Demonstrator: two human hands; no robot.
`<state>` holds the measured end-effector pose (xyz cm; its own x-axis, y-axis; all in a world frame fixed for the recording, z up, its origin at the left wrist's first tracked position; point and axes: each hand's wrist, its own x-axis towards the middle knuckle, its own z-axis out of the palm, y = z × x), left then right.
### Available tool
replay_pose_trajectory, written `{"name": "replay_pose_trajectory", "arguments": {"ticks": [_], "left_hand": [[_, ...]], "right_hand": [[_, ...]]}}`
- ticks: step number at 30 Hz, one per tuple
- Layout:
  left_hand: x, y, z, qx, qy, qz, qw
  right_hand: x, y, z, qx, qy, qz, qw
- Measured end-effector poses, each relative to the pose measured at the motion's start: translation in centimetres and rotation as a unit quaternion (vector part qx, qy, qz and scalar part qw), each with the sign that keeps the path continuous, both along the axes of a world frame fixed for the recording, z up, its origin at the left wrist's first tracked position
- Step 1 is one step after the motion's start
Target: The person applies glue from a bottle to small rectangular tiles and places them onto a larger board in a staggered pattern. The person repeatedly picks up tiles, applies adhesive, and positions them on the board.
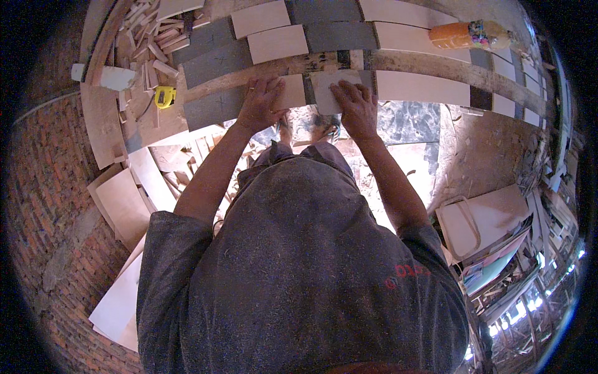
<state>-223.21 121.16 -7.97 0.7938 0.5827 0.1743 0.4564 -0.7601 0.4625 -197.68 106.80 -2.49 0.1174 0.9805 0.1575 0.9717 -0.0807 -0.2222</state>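
the left hand (260,103) rested bent fingers on a tan, flat wooden piece (293,92); the right hand (357,112) spread fingers over a pale grey, square panel (328,93) just right of it; any pinch was hidden. that panel might have tipped under uneven pressure, its near edge jutting over open room.

And there it is, red lettering (410,273) on the right side of the dark shirt (299,268), a small round red mark (390,283) beside it! Over on the orange bottle (450,35), a multicoloured label (479,34) wraps the middle, its print too small and blurred to read!
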Motion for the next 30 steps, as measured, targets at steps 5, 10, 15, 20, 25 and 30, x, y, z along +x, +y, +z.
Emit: {"name": "replay_pose_trajectory", "arguments": {"ticks": [5,10,15,20,25,30], "left_hand": [[-0.2,0.2,-0.7,0.003,-0.033,-0.013,0.999],[-0.2,0.5,1.1,-0.028,-0.035,-0.030,0.999],[-0.2,0.5,0.6,0.009,0.006,-0.041,0.999],[-0.2,0.4,0.7,0.002,-0.001,-0.029,1.000],[-0.2,0.6,0.3,0.013,0.032,-0.041,0.999],[-0.3,0.5,0.2,-0.003,0.009,-0.027,1.000]], "right_hand": [[-0.4,-0.2,0.5,-0.013,-0.010,0.004,1.000],[-0.8,-1.2,2.1,-0.079,-0.005,-0.003,0.997],[-1.7,-2.3,4.5,-0.163,0.005,-0.027,0.986],[-1.9,-4.0,6.4,-0.190,0.040,-0.036,0.980],[-0.9,-2.4,5.0,-0.019,0.057,-0.060,0.996],[-1.1,0.1,2.1,-0.002,0.026,-0.017,1.000]]}}
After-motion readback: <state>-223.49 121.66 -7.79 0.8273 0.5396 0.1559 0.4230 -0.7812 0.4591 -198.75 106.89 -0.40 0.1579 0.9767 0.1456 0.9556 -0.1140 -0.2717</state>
